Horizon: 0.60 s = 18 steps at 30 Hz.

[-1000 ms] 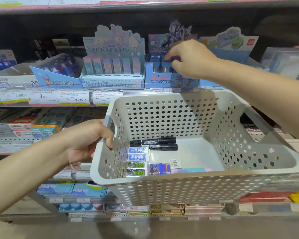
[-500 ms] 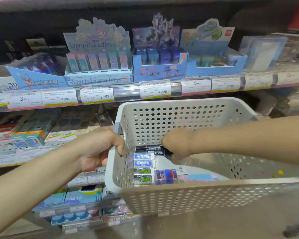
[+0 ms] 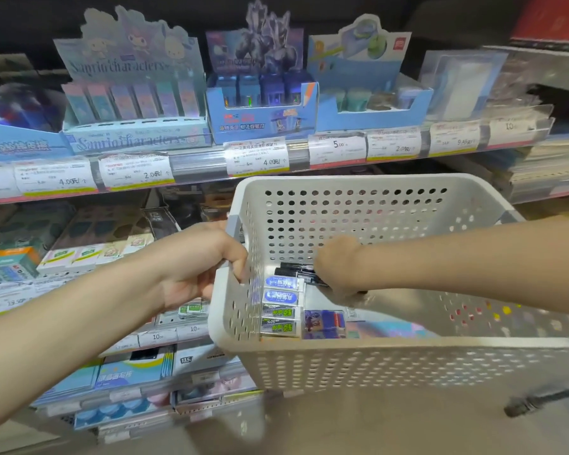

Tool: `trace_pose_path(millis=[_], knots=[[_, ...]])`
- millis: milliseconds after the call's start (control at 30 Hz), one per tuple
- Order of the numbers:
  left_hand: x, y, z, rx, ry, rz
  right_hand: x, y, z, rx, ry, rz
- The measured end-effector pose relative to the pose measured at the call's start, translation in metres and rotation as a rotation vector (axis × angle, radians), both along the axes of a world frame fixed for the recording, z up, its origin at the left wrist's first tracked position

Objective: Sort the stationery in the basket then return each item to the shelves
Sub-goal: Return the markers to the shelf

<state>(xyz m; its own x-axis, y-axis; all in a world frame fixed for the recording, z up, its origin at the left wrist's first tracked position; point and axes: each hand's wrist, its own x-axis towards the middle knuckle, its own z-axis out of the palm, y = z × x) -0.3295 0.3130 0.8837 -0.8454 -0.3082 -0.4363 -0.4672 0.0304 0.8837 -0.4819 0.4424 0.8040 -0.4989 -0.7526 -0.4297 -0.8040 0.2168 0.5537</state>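
Observation:
I hold a white perforated basket (image 3: 352, 188) in front of the shelves. My left hand (image 3: 194, 257) grips its left rim. My right hand (image 3: 337, 267) is inside the basket, fingers curled down onto the black markers (image 3: 293, 269) at the back left of the floor. Along the left wall lies a row of wrapped erasers (image 3: 281, 305), two blue-labelled and two green-labelled. Beside them sits a small purple pack (image 3: 324, 323), with a flat pastel item (image 3: 388, 330) to its right.
The upper shelf holds display boxes: a pastel character box (image 3: 135, 103), a blue sharpener box (image 3: 260, 106) and a light blue box of tape rolls (image 3: 368, 100). Price tags (image 3: 257, 156) line the shelf edge. Lower shelves at left carry more packs.
My right hand left the blue display box on the upper shelf and dropped into the basket onto the markers. The view and basket shifted right and lower.

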Motion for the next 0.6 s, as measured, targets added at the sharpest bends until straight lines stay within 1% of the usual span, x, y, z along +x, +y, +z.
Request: trace_pose_path(millis=[100,233,367,500,600], knots=[[-0.011,0.011,0.000,-0.005,-0.004,-0.004,-0.023,0.018,0.000,0.015,-0.032,-0.041],[-0.027,0.028,-0.001,-0.020,-0.010,0.008,-0.048,0.042,-0.004,0.036,0.013,-0.058],[-0.041,0.045,-0.001,-0.021,-0.006,0.027,-0.067,0.060,-0.004,0.054,0.081,-0.016],[-0.051,0.059,-0.008,-0.041,-0.018,0.041,-0.081,0.077,0.004,0.052,0.061,0.038],[-0.057,0.070,-0.016,-0.029,-0.039,0.070,-0.083,0.094,0.016,-0.019,0.023,0.077]])
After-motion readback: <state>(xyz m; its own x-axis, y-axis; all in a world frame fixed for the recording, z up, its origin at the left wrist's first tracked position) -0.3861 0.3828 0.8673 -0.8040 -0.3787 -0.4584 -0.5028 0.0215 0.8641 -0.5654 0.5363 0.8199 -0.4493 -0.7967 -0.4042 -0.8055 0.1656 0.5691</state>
